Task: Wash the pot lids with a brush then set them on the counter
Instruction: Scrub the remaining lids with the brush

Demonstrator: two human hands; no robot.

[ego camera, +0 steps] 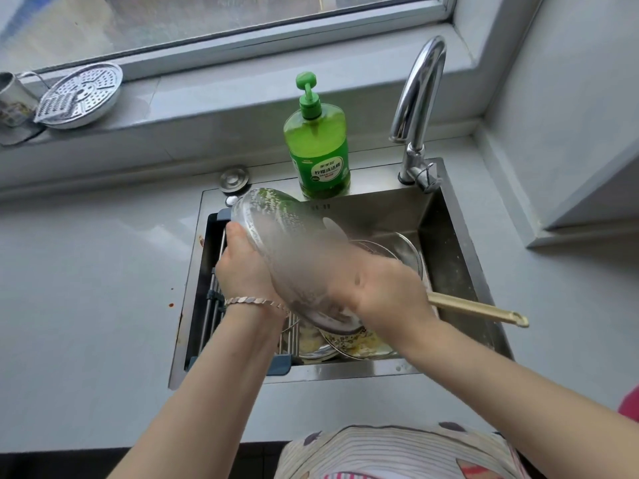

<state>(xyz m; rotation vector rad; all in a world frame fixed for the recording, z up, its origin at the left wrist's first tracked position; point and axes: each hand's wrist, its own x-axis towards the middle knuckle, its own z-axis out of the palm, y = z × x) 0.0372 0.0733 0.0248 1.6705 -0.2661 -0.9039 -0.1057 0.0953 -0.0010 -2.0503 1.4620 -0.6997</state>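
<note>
- Right hand is reaching in from the lower right, fingers curling tight round a gold-coloured brush handle that is sticking out rightward.
- Left hand is gripping the left rim of a round clear glass pot lid, thumb on the rim.
- Lid is tilting over the steel sink, lower edge meeting the right hand, above dirty dishes.
- Green pump soap bottle is standing behind the sink.

The dish soap bottle is bright green, its label lettered in white. My glass lid is clear, clouded white with suds. The brush has a pale gold handle. My bracelet is silver, the surface pale grey, and my apron is striped cream and grey.
</note>
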